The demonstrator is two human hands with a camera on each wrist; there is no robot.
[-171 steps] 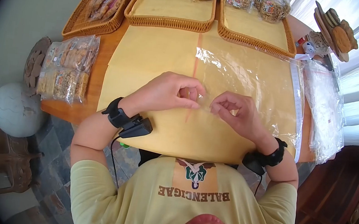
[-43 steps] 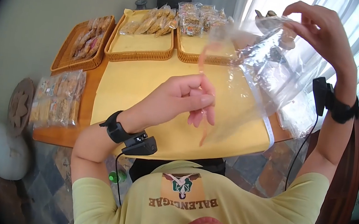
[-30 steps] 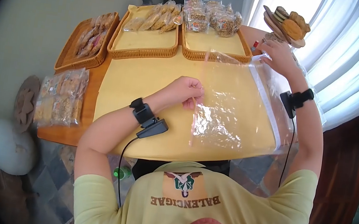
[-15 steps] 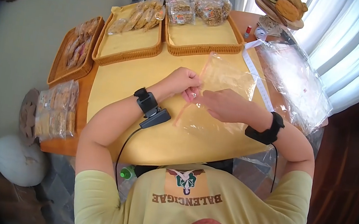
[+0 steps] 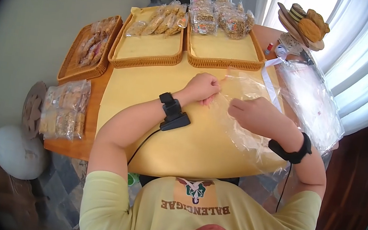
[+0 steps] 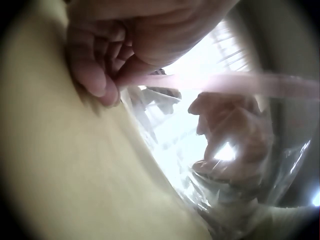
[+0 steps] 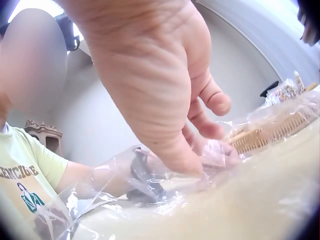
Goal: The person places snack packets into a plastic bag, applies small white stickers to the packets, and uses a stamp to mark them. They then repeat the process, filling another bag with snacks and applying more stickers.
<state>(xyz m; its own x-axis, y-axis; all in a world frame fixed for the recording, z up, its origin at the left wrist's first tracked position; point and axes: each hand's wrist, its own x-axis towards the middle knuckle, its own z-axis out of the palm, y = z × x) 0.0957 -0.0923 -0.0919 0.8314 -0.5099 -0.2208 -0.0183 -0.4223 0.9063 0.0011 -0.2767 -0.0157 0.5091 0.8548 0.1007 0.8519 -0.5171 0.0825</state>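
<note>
My left hand (image 5: pixel 202 88) pinches the pink strip (image 6: pixel 210 82) along the edge of a clear plastic bag (image 5: pixel 248 143); in the left wrist view the strip runs out from between thumb and fingertips. To its right is my right hand (image 5: pixel 263 119), over the crinkled film, palm down. The right wrist view shows its fingers (image 7: pixel 215 104) loosely bent and apart from the thumb, with film below and around them. Through the film, the left wrist view also shows the right hand (image 6: pixel 235 132). The bag bulges and shines over the yellow mat (image 5: pixel 166 143).
Wicker trays (image 5: pixel 147 60) of bagged snacks line the table's far side. Two packs of snacks (image 5: pixel 64 110) lie at the left. A stack of clear bags (image 5: pixel 315 103) and a white strip (image 5: pixel 269 82) lie at the right, near a decorative stand (image 5: pixel 302 28).
The right hand swung the bag up at the far right, laid it on the mat, then came back beside the left hand. The left hand kept its pinch; the film is now more crumpled.
</note>
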